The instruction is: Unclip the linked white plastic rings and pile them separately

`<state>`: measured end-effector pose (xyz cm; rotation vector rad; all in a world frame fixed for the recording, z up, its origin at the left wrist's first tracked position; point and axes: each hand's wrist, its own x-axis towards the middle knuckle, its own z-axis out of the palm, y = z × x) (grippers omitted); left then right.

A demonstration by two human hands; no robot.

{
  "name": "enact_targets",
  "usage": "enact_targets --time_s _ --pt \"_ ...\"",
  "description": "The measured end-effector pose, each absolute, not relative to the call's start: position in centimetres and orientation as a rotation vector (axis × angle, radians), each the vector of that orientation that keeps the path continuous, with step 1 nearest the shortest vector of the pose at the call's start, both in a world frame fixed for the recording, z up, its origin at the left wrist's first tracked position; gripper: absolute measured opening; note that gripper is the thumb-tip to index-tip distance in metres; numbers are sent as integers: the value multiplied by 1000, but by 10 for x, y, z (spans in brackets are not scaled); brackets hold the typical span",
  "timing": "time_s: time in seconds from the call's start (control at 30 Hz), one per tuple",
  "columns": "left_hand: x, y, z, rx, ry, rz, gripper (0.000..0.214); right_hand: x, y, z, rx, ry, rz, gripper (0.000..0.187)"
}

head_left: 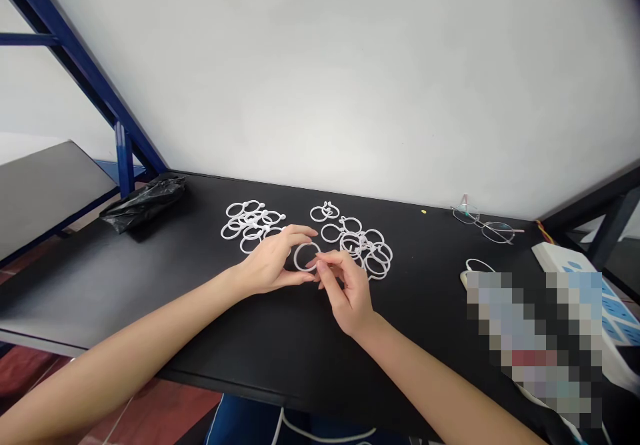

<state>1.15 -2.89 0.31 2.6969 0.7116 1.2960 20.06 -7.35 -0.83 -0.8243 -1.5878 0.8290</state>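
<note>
A white plastic curtain ring [296,258] is held up over the black table between my two hands. My left hand [270,257] curves around its left side, with the thumb along the lower edge and the fingers above. The ring's right side is pinched between the thumb and fingertips of my right hand [345,285]; those fingertips hide that part of it. Behind my left hand lies a pile of similar white rings [245,221], several with small ball ends. Another loose group of white rings [351,241] spreads behind my right hand, partly overlapping.
A crumpled black plastic bag [145,203] lies at the table's left back. Eyeglasses [483,223] rest near the wall on the right. A white power strip [575,261] and a blurred-out object [535,345] with a white cable occupy the right side. Blue metal framing [95,85] rises at left.
</note>
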Motion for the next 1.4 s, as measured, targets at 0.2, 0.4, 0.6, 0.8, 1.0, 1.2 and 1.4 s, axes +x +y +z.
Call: enact_targets --time_s 0.2,0.4,0.6,0.8,1.0,1.2,1.4 --pt "13 -33 4 2592 739 1038 59 199 -75 -7 -755 -1669 922 13" --pt "18 -38 6 2481 815 1081 27 199 -74 -6 -755 -1682 948 12" --pt "18 -41 11 2371 924 1106 18 199 -74 -5 -931 -1781 807 18" --pt "23 -48 16 2163 880 995 21 200 -74 -4 -965 -1874 716 24" --pt "24 -49 15 2025 882 908 25 200 -75 -3 -940 -1910 679 25" --pt "25 -51 15 1982 864 903 24 201 -76 -5 -927 -1923 664 25" --pt "26 -51 14 1948 859 885 26 200 -75 -5 -925 -1911 678 25"
